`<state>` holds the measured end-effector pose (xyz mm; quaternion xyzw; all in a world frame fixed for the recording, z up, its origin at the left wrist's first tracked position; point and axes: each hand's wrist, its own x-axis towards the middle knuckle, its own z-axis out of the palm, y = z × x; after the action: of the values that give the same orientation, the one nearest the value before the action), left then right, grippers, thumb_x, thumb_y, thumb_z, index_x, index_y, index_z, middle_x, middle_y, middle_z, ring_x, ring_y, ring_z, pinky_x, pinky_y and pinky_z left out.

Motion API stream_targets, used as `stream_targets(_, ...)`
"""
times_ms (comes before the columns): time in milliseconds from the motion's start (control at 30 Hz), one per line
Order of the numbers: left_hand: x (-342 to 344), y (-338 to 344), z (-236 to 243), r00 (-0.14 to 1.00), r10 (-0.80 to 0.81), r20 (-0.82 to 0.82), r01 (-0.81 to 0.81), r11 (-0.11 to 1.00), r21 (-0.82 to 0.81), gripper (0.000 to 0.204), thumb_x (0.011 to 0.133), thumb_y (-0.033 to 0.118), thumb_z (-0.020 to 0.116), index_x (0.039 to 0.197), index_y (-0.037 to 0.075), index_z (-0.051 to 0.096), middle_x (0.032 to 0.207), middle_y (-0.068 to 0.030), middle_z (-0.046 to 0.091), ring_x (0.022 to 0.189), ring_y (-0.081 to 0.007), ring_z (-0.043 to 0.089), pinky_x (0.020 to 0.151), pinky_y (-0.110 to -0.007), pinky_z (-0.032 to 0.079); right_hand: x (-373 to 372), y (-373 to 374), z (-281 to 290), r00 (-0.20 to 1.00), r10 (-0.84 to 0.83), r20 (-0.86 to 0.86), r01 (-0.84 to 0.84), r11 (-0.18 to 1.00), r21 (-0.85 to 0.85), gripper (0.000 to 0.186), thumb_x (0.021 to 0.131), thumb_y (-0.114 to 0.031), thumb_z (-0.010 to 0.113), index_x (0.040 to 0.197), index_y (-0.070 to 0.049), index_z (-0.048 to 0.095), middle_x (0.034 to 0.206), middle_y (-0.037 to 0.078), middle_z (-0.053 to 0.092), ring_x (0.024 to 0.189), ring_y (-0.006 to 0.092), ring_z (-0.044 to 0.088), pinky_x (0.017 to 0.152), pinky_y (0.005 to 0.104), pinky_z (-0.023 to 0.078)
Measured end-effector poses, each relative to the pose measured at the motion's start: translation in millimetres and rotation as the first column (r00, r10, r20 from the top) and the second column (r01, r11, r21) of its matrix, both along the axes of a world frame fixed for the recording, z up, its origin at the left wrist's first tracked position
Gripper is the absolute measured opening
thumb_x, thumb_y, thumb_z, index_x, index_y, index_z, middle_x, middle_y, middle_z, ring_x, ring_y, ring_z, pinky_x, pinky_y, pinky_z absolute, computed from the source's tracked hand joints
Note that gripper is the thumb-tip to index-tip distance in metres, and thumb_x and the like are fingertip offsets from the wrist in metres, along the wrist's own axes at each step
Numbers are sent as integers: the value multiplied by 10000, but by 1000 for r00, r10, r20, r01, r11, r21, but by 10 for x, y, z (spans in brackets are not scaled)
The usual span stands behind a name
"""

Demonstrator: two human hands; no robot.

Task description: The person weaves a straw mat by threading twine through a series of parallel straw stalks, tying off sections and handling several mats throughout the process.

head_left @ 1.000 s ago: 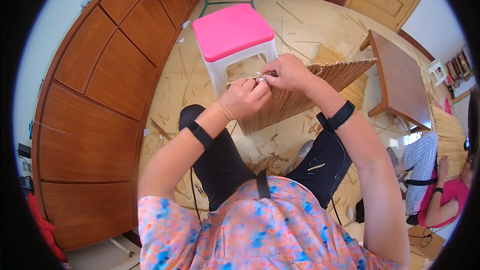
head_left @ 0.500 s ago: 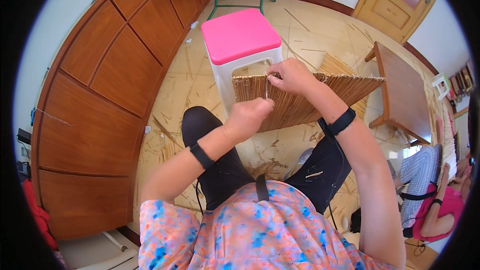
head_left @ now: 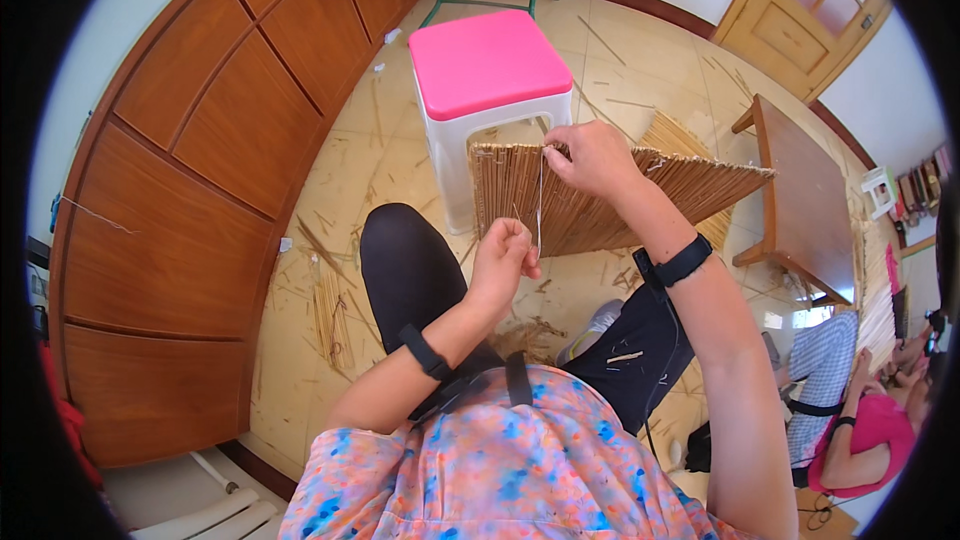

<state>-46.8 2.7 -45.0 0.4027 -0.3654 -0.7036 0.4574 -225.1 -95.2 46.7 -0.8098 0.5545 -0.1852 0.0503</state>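
A mat of brown reed stalks (head_left: 620, 202) stands on edge before me, its trimmed upper edge level with my right hand. My right hand (head_left: 597, 158) is closed in a pinch at that edge, near the mat's left end. From there a white thread (head_left: 541, 202) runs down, pulled straight, to my left hand (head_left: 507, 255). My left hand is closed on the thread, just in front of the mat and above my knees. A thin, needle-like tip (head_left: 516, 210) sticks up from its fingers; it is too fine to name surely.
A pink-topped white stool (head_left: 490, 65) stands behind the mat's left end. To the right is a low wooden table (head_left: 810, 200); beyond it sits another person (head_left: 865, 440) in pink. Wooden cabinets (head_left: 170, 270) line the left side. Loose stalks (head_left: 330, 315) litter the tiled floor.
My left hand has moved down, away from the mat's upper edge, and more of the thread shows stretched between the hands. My right hand stays at the edge.
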Motion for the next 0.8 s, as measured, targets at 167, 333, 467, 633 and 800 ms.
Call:
stream_targets(167,-118,-142,-108,996,57,63,-55,998,-32,75,1026,147,507,1006,81,478,721,-19,554,592,-122,552,569,-263,474,-42,-93,1,999,-28,-30,29,1000,10,187,856,-271,649,932,-129,744,824,150,707,788,354,674,711,470,540)
stream_targets(333,64,-190,232,959,170,225,-117,965,-233,76,1027,140,511,1029,65,508,672,-10,562,543,-78,524,511,-227,441,-256,-238,-19,983,180,35,-179,984,-26,252,856,-265,695,1060,-120,726,847,168,709,792,376,673,748,454,544)
stream_targets(467,46,-275,491,930,195,312,-84,938,-335,63,1016,115,530,1025,56,549,642,0,567,510,-46,491,473,-208,402,-297,-263,-46,977,128,170,-137,990,42,280,850,-262,703,1091,-121,717,851,168,711,796,373,674,747,436,547)
stream_targets(633,-46,-378,502,898,113,426,18,956,-293,124,998,72,538,1097,21,593,633,-4,563,517,-61,510,486,-234,430,-270,-226,-50,985,165,54,-165,986,-8,223,860,-272,685,1017,-121,732,815,157,706,770,355,674,707,436,541)
stream_targets(800,-132,-438,256,821,248,515,12,893,-450,175,967,60,574,1119,0,640,633,-22,581,541,-64,523,498,-244,432,-239,-193,-82,986,167,-2,-166,982,-91,204,848,-249,687,975,-97,736,802,162,699,729,356,667,668,426,537)
